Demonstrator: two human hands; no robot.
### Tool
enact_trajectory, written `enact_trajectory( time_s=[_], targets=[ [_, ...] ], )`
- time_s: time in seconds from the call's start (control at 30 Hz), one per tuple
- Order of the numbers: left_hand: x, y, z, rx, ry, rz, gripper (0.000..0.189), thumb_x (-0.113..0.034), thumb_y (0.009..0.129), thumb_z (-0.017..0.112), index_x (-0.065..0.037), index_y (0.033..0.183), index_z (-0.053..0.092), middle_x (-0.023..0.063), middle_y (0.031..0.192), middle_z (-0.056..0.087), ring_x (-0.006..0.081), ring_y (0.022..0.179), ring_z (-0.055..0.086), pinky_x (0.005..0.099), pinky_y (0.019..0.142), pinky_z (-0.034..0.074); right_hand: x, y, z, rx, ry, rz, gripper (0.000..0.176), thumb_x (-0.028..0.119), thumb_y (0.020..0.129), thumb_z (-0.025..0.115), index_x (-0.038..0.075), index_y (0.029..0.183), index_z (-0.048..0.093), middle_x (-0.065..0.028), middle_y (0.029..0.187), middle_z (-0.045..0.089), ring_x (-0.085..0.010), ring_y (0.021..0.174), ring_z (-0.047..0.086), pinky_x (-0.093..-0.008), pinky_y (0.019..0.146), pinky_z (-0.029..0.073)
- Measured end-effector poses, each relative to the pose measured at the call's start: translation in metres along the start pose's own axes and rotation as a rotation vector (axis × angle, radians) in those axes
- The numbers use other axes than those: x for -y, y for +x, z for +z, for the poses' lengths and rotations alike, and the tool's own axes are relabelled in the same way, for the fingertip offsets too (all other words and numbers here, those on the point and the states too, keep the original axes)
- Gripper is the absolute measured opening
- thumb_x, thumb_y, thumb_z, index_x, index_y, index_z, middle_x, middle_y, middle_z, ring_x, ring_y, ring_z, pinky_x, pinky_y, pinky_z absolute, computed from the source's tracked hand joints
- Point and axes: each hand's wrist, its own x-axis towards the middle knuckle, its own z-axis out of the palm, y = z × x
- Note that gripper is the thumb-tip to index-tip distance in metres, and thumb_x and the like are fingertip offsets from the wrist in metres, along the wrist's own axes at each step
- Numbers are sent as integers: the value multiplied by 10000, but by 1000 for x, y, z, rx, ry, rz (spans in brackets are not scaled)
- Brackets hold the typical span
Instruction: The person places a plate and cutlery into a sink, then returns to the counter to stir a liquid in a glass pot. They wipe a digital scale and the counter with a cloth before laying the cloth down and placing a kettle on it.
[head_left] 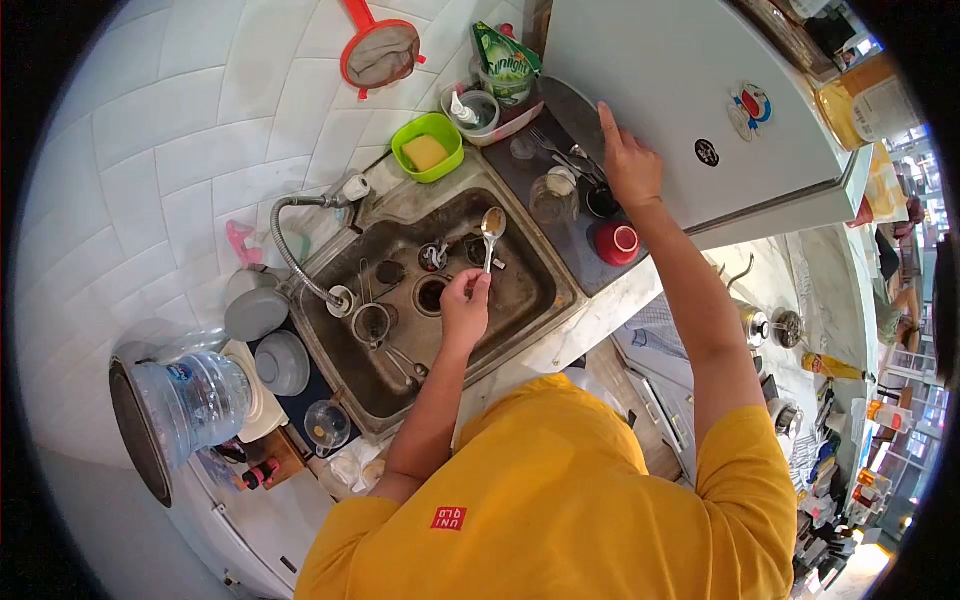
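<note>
My left hand (465, 305) pinches the handle of a metal spoon (493, 224), its bowl raised above the sink (455, 355). Below lie a strainer (372, 324), more spoons (405, 366) and small items by the drain (431, 296). Over the dark mat (590, 262) on the right, my right hand (630, 165) has its index finger stretched out beside the fridge side, and I see nothing held in it. Nearby on the mat are a glass jar (554, 197), a black cup (602, 200), a red cup (617, 243) and a fork (546, 143).
A green tub (428, 135) with a yellow sponge (424, 153) sits behind the sink. The flexible faucet (285, 235) arches over the left side. Grey bowls (282, 364) and a large water bottle (205, 400) stand left. A white fridge (690, 70) borders the right.
</note>
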Motion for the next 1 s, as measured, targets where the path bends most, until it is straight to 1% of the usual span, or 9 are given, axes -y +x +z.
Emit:
enact_trajectory(
  time_s=[0.1, 0.2, 0.3, 0.4, 0.5, 0.6, 0.8, 0.9, 1.0],
  targets=[
    [8, -1, -2, 6, 24, 4, 164, -183, 1009, 645, -24, 1032, 677, -67, 779, 556, 49, 669, 462, 236, 599, 377, 0, -1, -6, 9, -23, -45, 764, 82, 861, 606, 257, 1565, 366, -70, 880, 673, -293, 704, 707, -439, 565, 588],
    [9, -3, -1, 10, 18, -37, 185, -165, 971, 676, 12, 1021, 698, 17, 846, 673, 102, 769, 581, 274, 715, 479, 2, 3, -14, -17, -32, -77, 727, 70, 851, 612, 274, 1528, 444, -24, 868, 691, -257, 657, 695, -418, 548, 572],
    [4, -4, 0, 21, -23, -62, 195, -174, 976, 671, 13, 1026, 697, 8, 844, 663, 93, 752, 569, 270, 686, 471, 1, 3, -9, 39, -26, -160, 801, 77, 856, 604, 274, 1583, 330, -73, 877, 664, -284, 700, 702, -427, 560, 587],
    [-4, -7, -3, 42, -48, -80, 200, -178, 980, 667, 13, 1030, 695, 6, 839, 656, 83, 733, 554, 265, 655, 457, 4, 3, -4, 62, -55, -138, 803, 80, 856, 606, 282, 1582, 331, -78, 885, 672, -284, 708, 708, -426, 563, 590],
    [-11, -12, -7, 7, 7, -31, 198, -181, 982, 667, 8, 1032, 696, 0, 830, 648, 78, 714, 539, 262, 634, 444, 4, -2, 1, 41, -41, -89, 780, 58, 855, 593, 286, 1565, 368, -57, 893, 683, -272, 724, 710, -422, 598, 591],
    [-3, -15, -11, 15, 10, -34, 197, -183, 984, 664, 5, 1033, 697, -5, 817, 643, 80, 703, 536, 263, 630, 442, 1, -7, 2, 120, -24, -24, 744, 62, 872, 590, 276, 1553, 383, -90, 932, 707, -310, 750, 717, -456, 639, 596],
    [1, -17, -11, 19, 1, -47, 201, -186, 983, 664, 7, 1033, 694, -5, 812, 641, 80, 707, 541, 268, 637, 449, -10, 0, -4, 124, 48, 192, 638, 85, 930, 553, 244, 1530, 408, -155, 994, 723, -389, 817, 717, -510, 720, 592],
    [1, -15, -9, 36, 36, -39, 204, -186, 980, 667, 8, 1034, 694, -1, 815, 645, 83, 722, 555, 268, 644, 458, -7, 3, -7, 78, 55, 215, 595, 93, 946, 545, 225, 1515, 431, -180, 1026, 724, -408, 846, 715, -528, 760, 585],
    [2, -14, -6, 26, 1, -21, 205, -187, 977, 669, 9, 1028, 696, 2, 814, 649, 90, 727, 565, 267, 647, 463, -4, 10, -12, 197, 95, 320, 587, 105, 945, 554, 215, 1509, 433, -194, 1058, 724, -419, 873, 713, -545, 773, 576]
  ],
)
